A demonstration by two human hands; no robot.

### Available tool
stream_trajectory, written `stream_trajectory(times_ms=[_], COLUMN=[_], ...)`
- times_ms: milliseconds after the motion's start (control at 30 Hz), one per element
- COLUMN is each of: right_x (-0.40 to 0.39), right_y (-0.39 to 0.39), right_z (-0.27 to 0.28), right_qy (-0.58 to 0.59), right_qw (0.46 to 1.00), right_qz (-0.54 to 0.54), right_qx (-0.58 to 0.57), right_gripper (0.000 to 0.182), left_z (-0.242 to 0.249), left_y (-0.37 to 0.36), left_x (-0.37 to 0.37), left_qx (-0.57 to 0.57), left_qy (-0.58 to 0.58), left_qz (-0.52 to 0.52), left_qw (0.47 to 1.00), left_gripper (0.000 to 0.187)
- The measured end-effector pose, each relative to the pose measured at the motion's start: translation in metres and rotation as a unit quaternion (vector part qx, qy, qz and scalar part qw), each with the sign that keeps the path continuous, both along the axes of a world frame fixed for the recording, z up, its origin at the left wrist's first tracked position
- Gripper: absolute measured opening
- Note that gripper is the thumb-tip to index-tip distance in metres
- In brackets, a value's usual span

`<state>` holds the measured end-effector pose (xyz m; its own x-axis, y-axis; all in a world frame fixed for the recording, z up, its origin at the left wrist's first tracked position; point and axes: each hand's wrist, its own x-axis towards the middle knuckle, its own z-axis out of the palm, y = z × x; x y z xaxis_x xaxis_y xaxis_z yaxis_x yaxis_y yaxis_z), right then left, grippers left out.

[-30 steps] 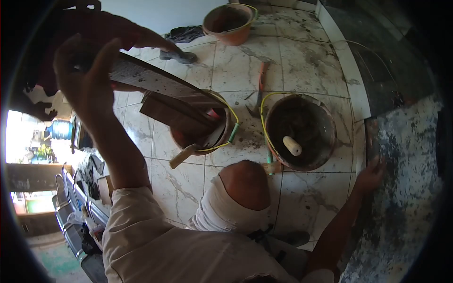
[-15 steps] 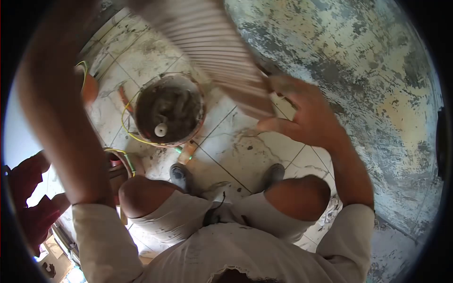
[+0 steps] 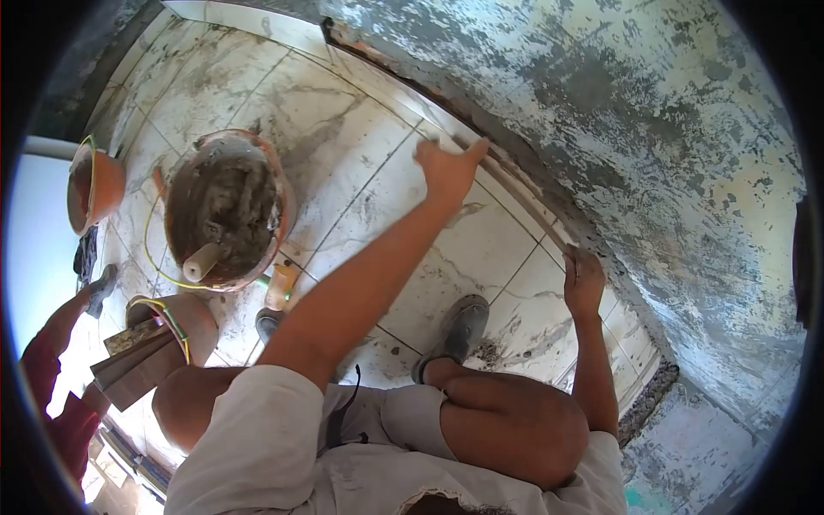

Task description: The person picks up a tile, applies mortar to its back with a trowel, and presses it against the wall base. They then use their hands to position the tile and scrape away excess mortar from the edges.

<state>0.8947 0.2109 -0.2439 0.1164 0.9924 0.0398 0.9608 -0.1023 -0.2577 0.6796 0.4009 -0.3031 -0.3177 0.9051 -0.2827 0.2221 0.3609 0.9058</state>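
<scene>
A long, narrow skirting tile (image 3: 525, 197) stands on edge along the foot of the wall, mostly seen from above as a thin brownish strip. My left hand (image 3: 450, 175) grips its far end, thumb and fingers spread along the top edge. At the nearer end, my right hand (image 3: 585, 281) has its fingers curled over the edge, close to the wall. Grey mortar (image 3: 549, 184) shows in the gap behind the tile. Farther along, a white skirting tile (image 3: 378, 75) lines the same wall.
A bucket of mortar (image 3: 286, 184) with a tool handle (image 3: 204, 261) sticking out stands on the marbled floor (image 3: 360, 129). Left are an orange bucket (image 3: 107, 190) and a bucket (image 3: 202, 322) holding tile strips (image 3: 133, 365). Another person's red sleeve (image 3: 73, 438) is at the left edge.
The ridged-backed tile has moved from in front of me down to the wall's foot. Both hands went with it, and my view has shifted toward the wall.
</scene>
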Motion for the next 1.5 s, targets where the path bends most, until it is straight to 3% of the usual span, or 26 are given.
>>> stream_trajectory(times_ms=[33, 67, 167, 233, 267, 367, 400, 433, 467, 500, 533, 600, 667, 700, 767, 833, 900, 967, 1100, 1500], right_x=[0.008, 0.014, 0.019, 0.007, 0.000, 0.006, 0.017, 0.022, 0.026, 0.031, 0.036, 0.036, 0.038, 0.041, 0.050, 0.061, 0.066, 0.066, 0.071, 0.071], right_y=[-0.010, -0.022, -0.055, -0.055, -0.049, -0.031, -0.024, -0.015, -0.006, -0.002, -0.001, -0.004, -0.005, -0.006, -0.004, -0.003, 0.000, 0.007, 0.016, 0.030], right_z=[-0.012, -0.025, -0.046, -0.038, -0.027, -0.014, -0.017, -0.020, -0.023, -0.024, -0.033, -0.040, -0.046, -0.050, -0.060, -0.073, -0.089, -0.100, -0.124, -0.138], right_qy=[-0.002, -0.031, -0.045, -0.058, -0.017, 0.031, 0.075, 0.073, 0.187, 0.294, 0.308, 0.314, 0.321, 0.282, 0.238, 0.028, 0.002, -0.140, -0.152, -0.182], right_qw=[1.000, 0.999, 0.999, 0.998, 1.000, 0.994, 0.990, 0.990, 0.957, 0.899, 0.893, 0.900, 0.904, 0.928, 0.949, 0.994, 0.993, 0.988, 0.985, 0.978], right_qz=[-0.003, 0.012, 0.006, 0.027, -0.019, -0.036, -0.011, -0.009, -0.040, -0.071, -0.077, -0.094, -0.107, -0.122, -0.128, -0.088, -0.105, -0.064, -0.086, -0.096], right_qx=[-0.001, 0.016, 0.005, -0.017, -0.015, -0.099, -0.117, -0.119, -0.220, -0.316, -0.319, -0.288, -0.261, -0.209, -0.165, -0.052, -0.058, -0.001, -0.008, 0.021], right_gripper=[0.022, 0.022, 0.026, 0.052, 0.081, 0.097, 0.083, 0.083, 0.072, 0.061, 0.041, 0.037, 0.035, 0.034, 0.034, 0.039, 0.043, 0.043, 0.045, 0.041], left_z=[0.000, -0.001, -0.019, -0.021, -0.022, -0.032, -0.033, -0.034, -0.035, -0.035, -0.035, -0.043, -0.064, -0.067, -0.073, -0.076, -0.075, -0.069, -0.066, -0.067], left_y=[-0.010, -0.022, -0.044, -0.055, -0.059, -0.064, -0.063, -0.063, -0.063, -0.063, -0.060, -0.056, -0.055, -0.055, -0.058, -0.053, -0.049, -0.046, -0.043, -0.027], left_x=[-0.001, -0.005, -0.008, -0.015, -0.019, -0.028, -0.029, -0.030, -0.030, -0.030, -0.030, -0.026, -0.009, -0.003, 0.011, 0.024, 0.036, 0.049, 0.062, 0.072], left_qx=[-0.108, -0.212, -0.253, -0.223, -0.193, -0.168, -0.167, -0.162, -0.158, -0.157, -0.164, -0.167, -0.156, -0.154, -0.222, -0.214, -0.210, -0.193, -0.178, -0.160], left_qy=[-0.249, -0.478, -0.523, -0.554, -0.587, -0.631, -0.632, -0.644, -0.656, -0.659, -0.664, -0.672, -0.585, -0.588, -0.407, -0.397, -0.385, -0.383, -0.414, -0.361], left_qz=[-0.006, -0.010, 0.004, -0.016, -0.036, -0.075, -0.072, -0.082, -0.092, -0.088, -0.100, -0.108, -0.095, -0.087, -0.082, -0.116, -0.152, -0.182, -0.198, -0.217], left_qw=[0.962, 0.852, 0.814, 0.802, 0.785, 0.754, 0.753, 0.743, 0.733, 0.731, 0.723, 0.713, 0.790, 0.789, 0.882, 0.885, 0.886, 0.885, 0.871, 0.893], left_gripper=[0.054, 0.049, 0.037, 0.036, 0.034, 0.031, 0.031, 0.033, 0.036, 0.036, 0.037, 0.038, 0.047, 0.047, 0.062, 0.071, 0.080, 0.090, 0.093, 0.094])
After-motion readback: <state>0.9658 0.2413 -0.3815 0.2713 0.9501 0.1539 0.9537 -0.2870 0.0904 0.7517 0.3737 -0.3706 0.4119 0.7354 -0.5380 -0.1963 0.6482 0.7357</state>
